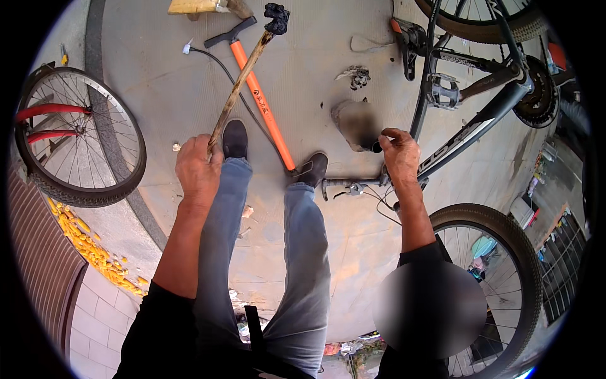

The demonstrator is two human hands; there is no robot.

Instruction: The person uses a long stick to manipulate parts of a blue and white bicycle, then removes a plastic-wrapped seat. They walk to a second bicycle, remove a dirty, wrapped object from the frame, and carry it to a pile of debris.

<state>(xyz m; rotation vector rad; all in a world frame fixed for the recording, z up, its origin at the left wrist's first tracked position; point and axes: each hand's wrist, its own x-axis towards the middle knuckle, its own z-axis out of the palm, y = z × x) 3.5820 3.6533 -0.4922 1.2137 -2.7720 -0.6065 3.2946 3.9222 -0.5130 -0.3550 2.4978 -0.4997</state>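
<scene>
A wooden stick (235, 88) slants up and away from my left hand (199, 165), whose fingers are closed around its near end. Its far end carries a black, sticky-looking lump (276, 19). My right hand (400, 153) is raised on the right with thumb and fingers pinched together. Something small and dark shows at those fingertips, too unclear to name. Beside them is a rounded brownish-grey thing (356, 126), blurred, its kind hidden. An orange hand pump (262, 104) with a black handle and hose lies on the floor between my feet and beyond, partly behind the stick.
A bicycle (470, 129) lies along the right, its handlebar (353, 184) reaching near my right shoe. On the left stands a wheel (82, 136) with a red fork. Corn cobs (88, 243) are spread at the lower left. A dark crumpled scrap (358, 77) lies ahead.
</scene>
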